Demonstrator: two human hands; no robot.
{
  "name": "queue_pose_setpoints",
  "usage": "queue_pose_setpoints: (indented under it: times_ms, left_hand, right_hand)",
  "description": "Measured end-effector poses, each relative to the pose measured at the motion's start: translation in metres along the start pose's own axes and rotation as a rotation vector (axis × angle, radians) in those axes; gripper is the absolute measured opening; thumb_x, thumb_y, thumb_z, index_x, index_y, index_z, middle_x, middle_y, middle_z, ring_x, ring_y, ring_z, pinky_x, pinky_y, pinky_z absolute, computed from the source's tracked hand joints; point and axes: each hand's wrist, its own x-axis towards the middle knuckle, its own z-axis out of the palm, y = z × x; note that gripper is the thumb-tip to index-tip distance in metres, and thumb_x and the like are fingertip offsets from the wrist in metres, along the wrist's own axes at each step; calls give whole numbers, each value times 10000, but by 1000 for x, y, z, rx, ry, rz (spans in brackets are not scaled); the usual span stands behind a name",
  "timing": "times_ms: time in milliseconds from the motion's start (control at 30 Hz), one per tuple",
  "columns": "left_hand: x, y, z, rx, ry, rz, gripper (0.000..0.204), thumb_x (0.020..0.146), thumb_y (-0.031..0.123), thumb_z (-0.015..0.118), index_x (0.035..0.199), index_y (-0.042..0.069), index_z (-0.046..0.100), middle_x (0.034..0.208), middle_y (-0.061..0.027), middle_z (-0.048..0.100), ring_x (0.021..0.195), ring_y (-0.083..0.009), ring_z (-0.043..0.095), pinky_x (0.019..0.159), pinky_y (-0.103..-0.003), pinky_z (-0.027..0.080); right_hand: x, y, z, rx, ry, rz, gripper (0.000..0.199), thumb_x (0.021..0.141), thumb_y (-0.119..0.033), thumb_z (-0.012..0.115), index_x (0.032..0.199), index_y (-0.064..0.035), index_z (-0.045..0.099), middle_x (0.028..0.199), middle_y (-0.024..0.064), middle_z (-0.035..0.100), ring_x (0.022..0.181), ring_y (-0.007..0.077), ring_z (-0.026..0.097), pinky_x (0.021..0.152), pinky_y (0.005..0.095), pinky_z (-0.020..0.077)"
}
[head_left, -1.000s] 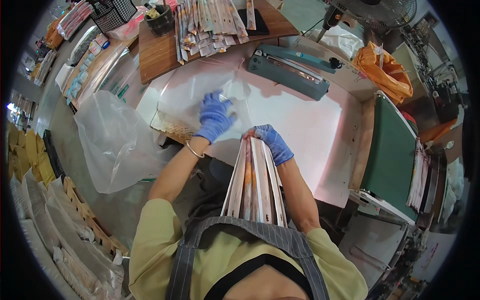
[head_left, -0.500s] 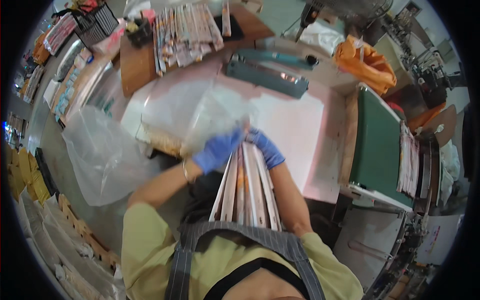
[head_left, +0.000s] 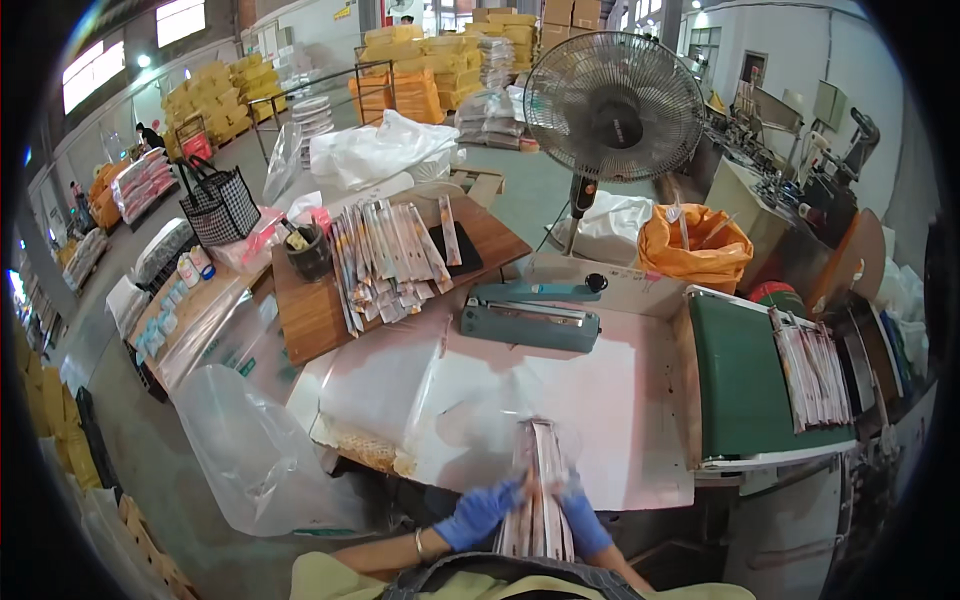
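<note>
Blue-gloved fingers (head_left: 505, 497) of the left hand (head_left: 478, 515) are closed against the left side of a stack of long flat packets (head_left: 536, 490), and the right hand (head_left: 583, 522), also in a blue glove, is clamped on the stack's right side. The stack stands on edge between the two hands, at the near rim of the pale pink tabletop (head_left: 620, 400), with its far end pushed into a clear plastic bag (head_left: 470, 400) that lies flat on that tabletop.

Taking the stack as the landmark: just beyond it sits a grey-green heat sealer (head_left: 530, 320). Farther off and to the left, a wooden board (head_left: 310, 310) carries a fanned heap of similar packets (head_left: 385, 260) and a dark cup (head_left: 310, 255). To the left of the stack a large loose plastic sheet (head_left: 255, 455) hangs toward the floor. To the right, a green conveyor belt (head_left: 750, 380) holds another bundle of packets (head_left: 812, 370). Well beyond the sealer stand an electric fan (head_left: 613, 105) and an orange bag (head_left: 695, 250).
</note>
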Motion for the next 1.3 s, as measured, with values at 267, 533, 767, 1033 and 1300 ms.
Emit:
queue_pose_setpoints:
  times_ms: [267, 533, 767, 1033, 1300]
  left_hand:
    - [-42, 22, 11, 96, -226, 250, 528, 842, 108, 385, 1347, 180, 248, 1338, -58, 348, 490, -132, 533, 395, -257, 434]
    - [100, -76, -93, -473, -232, -73, 396, 752, 218, 537, 1120, 92, 464, 796, -124, 567, 701, -295, 569, 592, -356, 467]
    - [219, -143, -166, -826, 195, -418, 153, 682, 5, 539, 813, 35, 465, 744, -141, 562, 561, -196, 536, 529, -316, 424]
    - [219, -92, -135, -1396, 175, -459, 108, 774, -39, 462, 713, -8, 545, 711, -75, 595, 498, -89, 555, 427, -200, 470]
    - [191, -62, -2, -2076, -33, -450, 697, 603, 140, 762, 1189, 48, 395, 1074, -53, 544, 950, -140, 530, 829, -268, 436]
  right_hand:
    - [-102, -35, 5, 80, 114, 285, 394, 906, -302, 362, 1170, -20, 437, 1013, 101, 553, 882, 189, 537, 798, 298, 423]
    - [116, -197, -157, -127, -212, 73, 219, 829, -193, 473, 994, -52, 504, 847, 171, 535, 748, 315, 532, 584, 396, 431]
    - [279, -211, -198, -426, -105, -316, 81, 706, -97, 593, 710, -39, 536, 665, 120, 500, 577, 279, 508, 505, 345, 422]
    - [278, -211, -154, -867, 234, -324, 152, 668, -112, 621, 795, -57, 560, 688, 96, 541, 698, 281, 533, 623, 333, 433]
    - [294, -165, -159, -462, 214, -416, 90, 726, -96, 582, 790, -52, 536, 655, 116, 526, 548, 288, 531, 501, 353, 411]
